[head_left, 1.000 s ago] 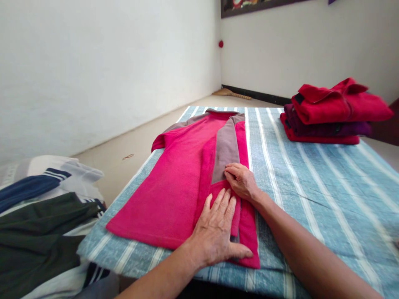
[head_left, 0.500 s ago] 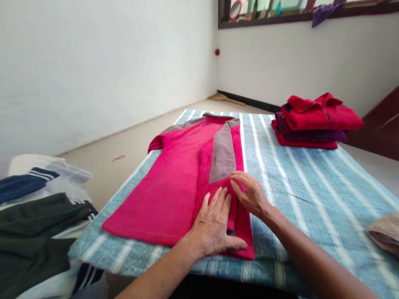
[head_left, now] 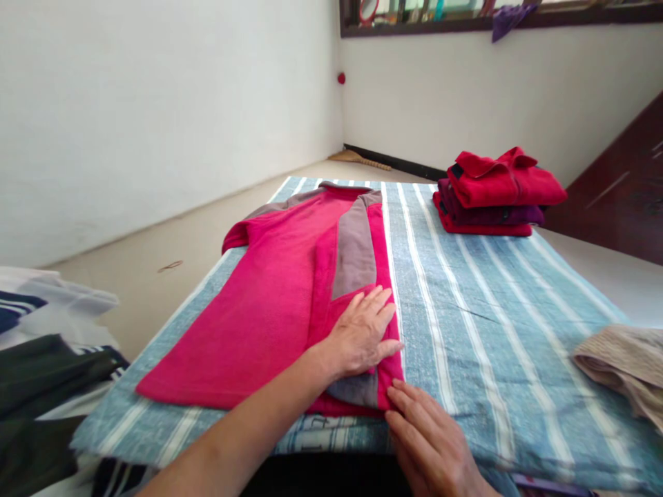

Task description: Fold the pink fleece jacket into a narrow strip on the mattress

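Note:
A pink-and-grey long-sleeved top [head_left: 243, 310] lies spread on the blue-and-white striped cloth [head_left: 450, 324], collar at the far end. Its right side is folded inward, and the sleeve [head_left: 356, 255] runs down along that fold. My left hand [head_left: 360, 331] lies flat on the sleeve's lower part, fingers spread. At the near right corner of the top, my right hand [head_left: 427, 431] has its fingers closed on the edge; its thumb is hidden. The other sleeve [head_left: 241, 231] still sticks out to the left.
Folded red and purple garments [head_left: 502, 190] are stacked at the far right. A beige cloth [head_left: 626, 366] lies at the right edge. Dark and white clothes [head_left: 46, 373] are heaped at left, below the striped surface. White walls [head_left: 170, 103] stand behind; a broom [head_left: 357, 159] lies in the corner.
My right hand has moved from the middle of the folded sleeve down to the near right corner. My left hand has slid a little farther up the sleeve. The view has shifted slightly right.

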A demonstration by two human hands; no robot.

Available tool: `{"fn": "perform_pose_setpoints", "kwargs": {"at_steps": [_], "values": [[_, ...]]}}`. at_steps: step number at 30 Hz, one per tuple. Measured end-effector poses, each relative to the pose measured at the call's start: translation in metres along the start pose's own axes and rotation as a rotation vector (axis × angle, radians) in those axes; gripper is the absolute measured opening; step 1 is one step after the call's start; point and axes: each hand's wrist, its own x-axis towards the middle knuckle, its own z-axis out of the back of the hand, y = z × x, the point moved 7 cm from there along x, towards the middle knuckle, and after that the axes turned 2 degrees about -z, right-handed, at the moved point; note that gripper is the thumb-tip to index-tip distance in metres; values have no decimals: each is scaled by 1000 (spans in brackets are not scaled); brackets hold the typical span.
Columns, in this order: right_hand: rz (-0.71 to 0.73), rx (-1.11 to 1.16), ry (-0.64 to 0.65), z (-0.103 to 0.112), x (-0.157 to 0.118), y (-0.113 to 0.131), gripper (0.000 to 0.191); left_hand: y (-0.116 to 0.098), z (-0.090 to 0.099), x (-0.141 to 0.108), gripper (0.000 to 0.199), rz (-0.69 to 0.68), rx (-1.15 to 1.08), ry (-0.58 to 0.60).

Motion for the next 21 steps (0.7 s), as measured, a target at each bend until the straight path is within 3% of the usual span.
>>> {"fn": "perform_pose_setpoints", "kwargs": {"at_steps": [6, 11, 18, 21], "values": [[101, -139, 27, 0, -6, 6, 23, -1, -33, 8, 75, -44, 42, 63], [99, -150, 30, -7, -13, 8, 27, 0, -34, 6, 74, -41, 58, 38], [-135, 144, 19, 4, 4, -12, 34, -1, -17, 2, 58, -53, 31, -72], [-365, 201, -31, 9, 8, -34, 25, -4, -6, -10, 49, -40, 45, -130]]}}
